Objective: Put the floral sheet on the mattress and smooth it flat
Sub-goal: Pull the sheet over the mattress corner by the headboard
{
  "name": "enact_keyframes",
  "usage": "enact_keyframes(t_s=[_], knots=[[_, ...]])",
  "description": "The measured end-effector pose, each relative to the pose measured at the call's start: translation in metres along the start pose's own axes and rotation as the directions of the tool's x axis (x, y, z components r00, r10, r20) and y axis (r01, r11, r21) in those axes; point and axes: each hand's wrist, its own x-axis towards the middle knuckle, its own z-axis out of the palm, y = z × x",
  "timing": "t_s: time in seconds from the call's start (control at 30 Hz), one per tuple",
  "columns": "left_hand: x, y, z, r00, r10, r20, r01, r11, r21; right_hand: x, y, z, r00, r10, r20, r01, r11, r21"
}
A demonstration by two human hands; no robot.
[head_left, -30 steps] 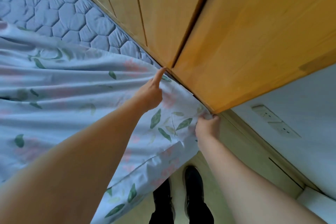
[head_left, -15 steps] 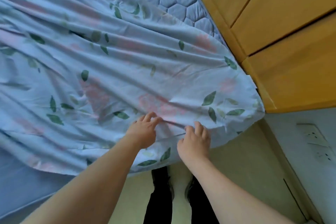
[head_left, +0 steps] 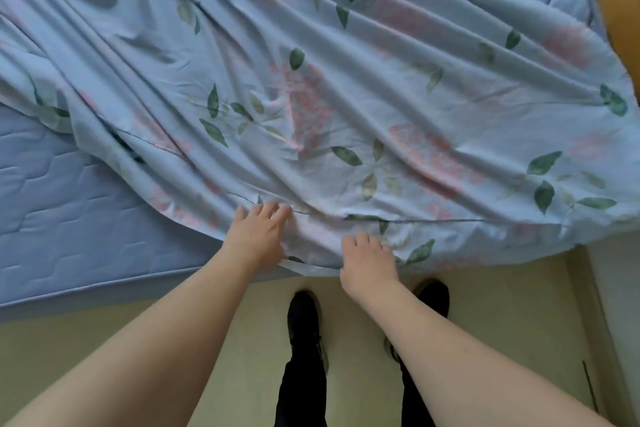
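Both hands, left hand point(head_left: 258, 236) and right hand point(head_left: 369, 258), rest flat-fingered, gripping nothing, on the floral sheet point(head_left: 346, 97). Mattress point(head_left: 69, 211) left side uncovered; smoothing now risks locking in folds.

Sheet point(head_left: 346, 80) on mattress point(head_left: 69, 211); mattress left part uncovered.

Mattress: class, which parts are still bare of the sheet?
Bare mattress lies left of the left hand, below the floral sheet; a small patch shows top right. Crowded with folds: around both hands, right hand included.
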Motion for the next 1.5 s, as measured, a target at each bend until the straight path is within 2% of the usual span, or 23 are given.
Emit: enact_keyframes(t_s=[0.13, 0.27, 0.37, 0.47, 0.67, 0.83, 0.97, 1.2, 1.3, 1.37, 1.5], knots=[[-0.005, -0.042, 0.024, 0.997, -0.016, -0.072, 0.025, 0.992, 0.123, 0.019, -0.028, 0.001, 0.999, 0.032, -0.038, -0.037, 0.99, -0.133], [-0.008, -0.062, 0.038, 0.986, -0.011, -0.165, 0.046, 0.977, 0.21, 0.029, -0.042, 0.0, 0.999, -0.002, -0.053, -0.01, 0.975, -0.222], [-0.007, -0.073, 0.044, 0.973, -0.078, -0.219, 0.115, 0.98, 0.164, 0.034, -0.044, 0.0, 1.0, -0.021, -0.024, 0.014, 0.97, -0.244], [-0.008, -0.077, 0.047, 0.979, -0.034, -0.203, 0.074, 0.979, 0.191, 0.036, -0.043, -0.004, 1.0, -0.012, 0.013, 0.015, 0.972, -0.235], [-0.008, -0.083, 0.044, 0.979, -0.026, -0.203, 0.051, 0.992, 0.118, 0.035, -0.059, -0.009, 0.97, 0.028, 0.243, 0.03, 0.972, -0.234], [-0.014, -0.088, 0.042, 0.973, -0.067, -0.221, 0.073, 0.997, 0.019, 0.033, -0.076, -0.024, 0.881, 0.022, 0.472, 0.09, 0.973, -0.213], [-0.027, -0.087, 0.057, 0.991, -0.092, -0.094, 0.098, 0.994, 0.052, 0.013, -0.091, -0.026, 0.842, -0.008, 0.539, 0.118, 0.978, -0.169], [-0.064, -0.066, 0.119, 0.97, -0.119, 0.211, 0.16, 0.969, -0.188, -0.01, -0.089, 0.0, 0.793, 0.04, 0.608, 0.169, 0.945, -0.282], [-0.065, -0.07, 0.129, 0.941, -0.124, 0.316, 0.198, 0.957, -0.213, -0.008, -0.081, 0.016, 0.77, 0.121, 0.627, 0.124, 0.935, -0.332], [-0.065, -0.073, 0.131, 0.928, -0.105, 0.357, 0.228, 0.919, -0.322, -0.009, -0.078, 0.023, 0.758, 0.17, 0.63, 0.081, 0.933, -0.349], [-0.081, -0.083, 0.137, 0.937, -0.042, 0.347, 0.213, 0.855, -0.473, -0.013, -0.087, 0.022, 0.85, 0.117, 0.513, 0.033, 0.961, -0.273]])
